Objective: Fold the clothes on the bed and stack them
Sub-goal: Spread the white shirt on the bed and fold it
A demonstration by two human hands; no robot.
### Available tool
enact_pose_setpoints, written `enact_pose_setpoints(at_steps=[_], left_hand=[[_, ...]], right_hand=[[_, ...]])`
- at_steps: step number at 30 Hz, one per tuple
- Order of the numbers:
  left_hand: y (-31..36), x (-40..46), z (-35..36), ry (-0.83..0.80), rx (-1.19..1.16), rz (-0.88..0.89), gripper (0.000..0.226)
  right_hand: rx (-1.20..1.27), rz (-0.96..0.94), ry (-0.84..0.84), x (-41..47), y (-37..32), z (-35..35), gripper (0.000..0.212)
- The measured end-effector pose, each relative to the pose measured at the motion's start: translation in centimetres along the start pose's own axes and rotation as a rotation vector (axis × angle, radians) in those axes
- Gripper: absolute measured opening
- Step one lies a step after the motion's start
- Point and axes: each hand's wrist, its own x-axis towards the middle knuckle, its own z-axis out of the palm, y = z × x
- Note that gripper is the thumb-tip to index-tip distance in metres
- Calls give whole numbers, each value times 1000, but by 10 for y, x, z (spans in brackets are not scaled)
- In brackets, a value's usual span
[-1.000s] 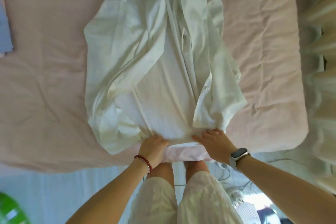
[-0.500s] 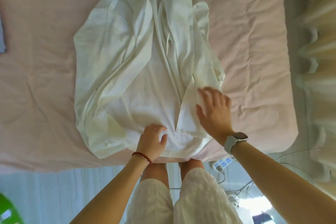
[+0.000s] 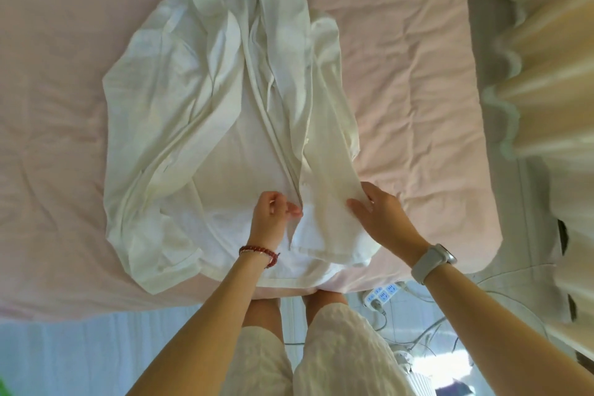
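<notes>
Since half a second ago the left hand (image 3: 273, 219) has gone from lying flat on the white shirt (image 3: 205, 125) to curling up and pinching a fold of it near the button placket, and the right hand (image 3: 381, 214) has slid a bit toward the bed's near edge, thumb now tucked onto the right front panel.

Head view: shirt's spread rumpled across the pink bed (image 3: 418, 90), hem at the near edge, left side bunched in loose folds. Right hand grips the panel's outer edge, fingers around it. Red bead bracelet (image 3: 258, 251) on the left wrist, white smartwatch (image 3: 432, 259) on the right. Power strip (image 3: 382, 294) with cables sits on the floor just past the bed's edge.
</notes>
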Motion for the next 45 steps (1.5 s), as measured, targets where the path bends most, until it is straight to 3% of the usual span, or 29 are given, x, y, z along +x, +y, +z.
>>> enact_pose_setpoints(at_steps=[4,7,13,17,20,22,24,28,30,32,34,36,38,41,43,45], left_hand=[[-18,-13,-16,-54,95,-26,6],[-20,-7,-7,-129,297,-45,17],[-2,6,44,2,378,45,4],[9,6,66,6,197,9,3],[7,5,63,-102,159,-67,10],[2,6,61,-225,266,-112,26],[-4,6,64,-263,308,-144,34],[-3,6,80,-181,276,-133,10],[-1,4,85,-121,327,-51,31],[4,-4,81,-36,254,47,37],[8,-15,67,63,180,154,35],[1,-24,43,171,202,202,30],[-18,-28,14,227,354,134,21],[-58,-29,-23,12,714,-186,12],[-70,-30,-38,-28,761,-290,11],[-70,-27,-44,82,693,-236,19]], right_hand=[[125,1,68,-6,0,-3,33],[-16,-31,70,-8,-1,3,20],[-47,170,575,-3,22,-37,16],[-37,233,716,-2,37,-61,22],[-77,235,552,-4,43,-56,25],[-203,274,335,-7,51,-45,27],[-248,332,251,-11,60,-35,26],[-203,326,326,-14,69,-24,25],[-178,282,394,-16,68,-23,24],[-139,236,489,-21,64,-25,23],[-137,100,540,-30,59,-25,26],[-217,-108,472,-40,55,-19,31],[-339,-227,249,-47,56,-8,38],[-522,-131,-151,-46,64,7,39],[-474,-54,-155,-43,66,12,32],[-364,-28,-36,-37,63,15,27]])
